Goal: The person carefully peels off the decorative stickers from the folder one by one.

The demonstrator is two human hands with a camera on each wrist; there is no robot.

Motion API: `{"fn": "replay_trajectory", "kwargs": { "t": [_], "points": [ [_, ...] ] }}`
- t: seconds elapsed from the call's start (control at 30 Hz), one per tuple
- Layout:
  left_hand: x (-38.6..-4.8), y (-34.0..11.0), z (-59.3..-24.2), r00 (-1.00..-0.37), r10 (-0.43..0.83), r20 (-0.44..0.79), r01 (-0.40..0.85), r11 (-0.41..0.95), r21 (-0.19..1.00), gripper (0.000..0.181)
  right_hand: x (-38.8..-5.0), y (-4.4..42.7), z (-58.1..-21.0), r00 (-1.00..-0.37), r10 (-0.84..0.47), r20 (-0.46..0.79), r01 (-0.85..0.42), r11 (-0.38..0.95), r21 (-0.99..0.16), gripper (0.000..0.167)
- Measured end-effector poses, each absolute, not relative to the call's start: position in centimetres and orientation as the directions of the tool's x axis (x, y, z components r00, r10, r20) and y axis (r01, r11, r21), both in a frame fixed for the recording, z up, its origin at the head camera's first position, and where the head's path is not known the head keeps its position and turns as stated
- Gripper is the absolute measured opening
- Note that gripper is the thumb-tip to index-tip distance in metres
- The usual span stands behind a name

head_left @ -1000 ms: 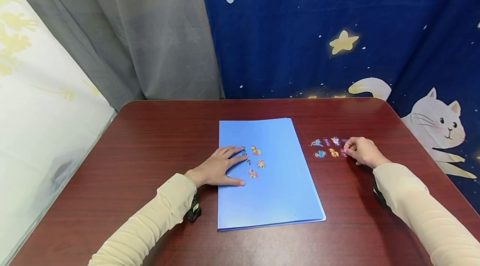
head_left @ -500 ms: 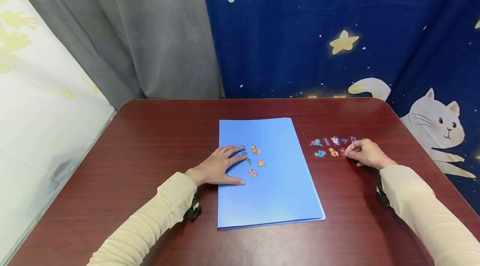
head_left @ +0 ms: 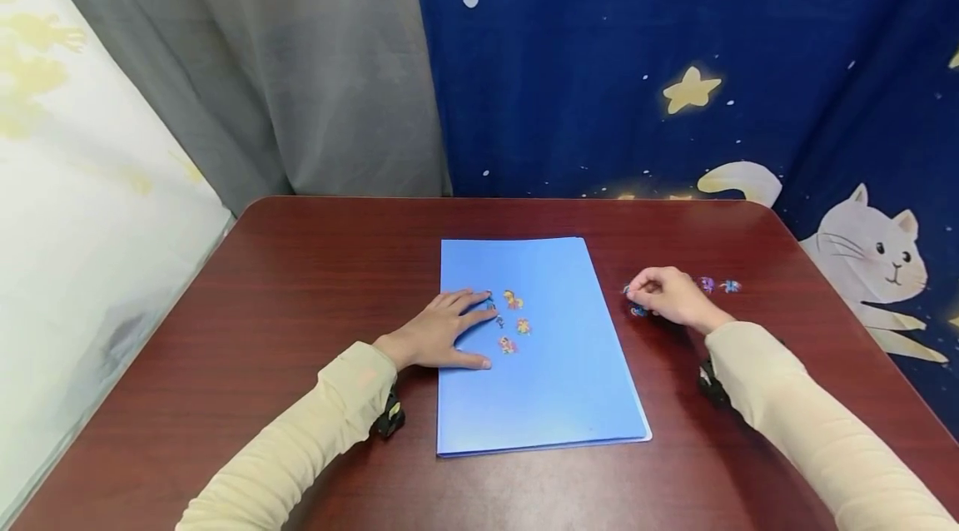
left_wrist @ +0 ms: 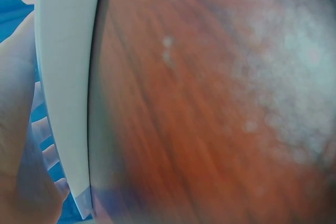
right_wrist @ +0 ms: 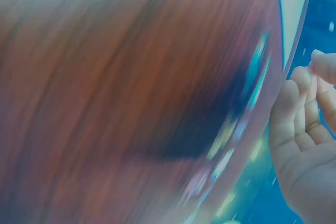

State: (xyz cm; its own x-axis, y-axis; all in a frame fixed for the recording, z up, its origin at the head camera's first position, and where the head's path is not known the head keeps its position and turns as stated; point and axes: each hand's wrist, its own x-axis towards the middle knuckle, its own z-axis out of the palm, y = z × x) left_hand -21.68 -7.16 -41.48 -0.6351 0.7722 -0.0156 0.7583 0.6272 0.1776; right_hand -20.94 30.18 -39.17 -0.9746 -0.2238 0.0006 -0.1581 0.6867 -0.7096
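My left hand [head_left: 438, 333] rests spread on the left part of a blue folder [head_left: 558, 381], its fingertips beside small pony stickers [head_left: 513, 300] and covering part of a blue one. In the left wrist view, a pale edge of the folder [left_wrist: 65, 93] runs beside the hand [left_wrist: 16, 129]. My right hand [head_left: 670, 295] is above the loose stickers right of the folder. A blue sticker [head_left: 638, 310] shows below its fingertips. In the right wrist view, the fingers of the hand [right_wrist: 302, 124] are loosely bent, thumb tip close to a fingertip. No held thing is visible there.
A purple sticker [head_left: 707, 285] and a blue sticker [head_left: 731, 286] lie right of the hand on the dark red table [head_left: 337, 248]. More stickers there are hidden by the hand. A grey curtain [head_left: 337, 81] and a starry blue curtain [head_left: 599, 57] hang behind the table.
My right hand has moved left from beside the pink sticker toward the blue stickers near the folder, uncovering a blue sticker at the right end. The left hand has stayed on the folder.
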Motion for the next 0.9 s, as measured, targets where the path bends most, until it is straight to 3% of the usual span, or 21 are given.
{"fn": "replay_trajectory", "kwargs": {
  "t": [0.4,0.67,0.9],
  "points": [
    [-21.6,-7.1,-41.4,-0.64,0.768,-0.017,0.755,0.633,0.171,0.08,-22.0,21.0,-39.3,-0.879,-0.476,0.018,-0.337,0.595,-0.73,0.01],
    [-21.7,-7.1,-41.4,-0.644,0.765,-0.021,0.751,0.637,0.172,0.08,-22.3,18.3,-39.6,-0.825,-0.565,0.005,-0.397,0.573,-0.717,0.009],
    [-21.8,-7.1,-41.5,-0.638,0.769,-0.028,0.756,0.633,0.168,0.08,-22.7,16.7,-40.0,-0.808,-0.589,0.028,-0.467,0.611,-0.639,0.004]
  ]
}}
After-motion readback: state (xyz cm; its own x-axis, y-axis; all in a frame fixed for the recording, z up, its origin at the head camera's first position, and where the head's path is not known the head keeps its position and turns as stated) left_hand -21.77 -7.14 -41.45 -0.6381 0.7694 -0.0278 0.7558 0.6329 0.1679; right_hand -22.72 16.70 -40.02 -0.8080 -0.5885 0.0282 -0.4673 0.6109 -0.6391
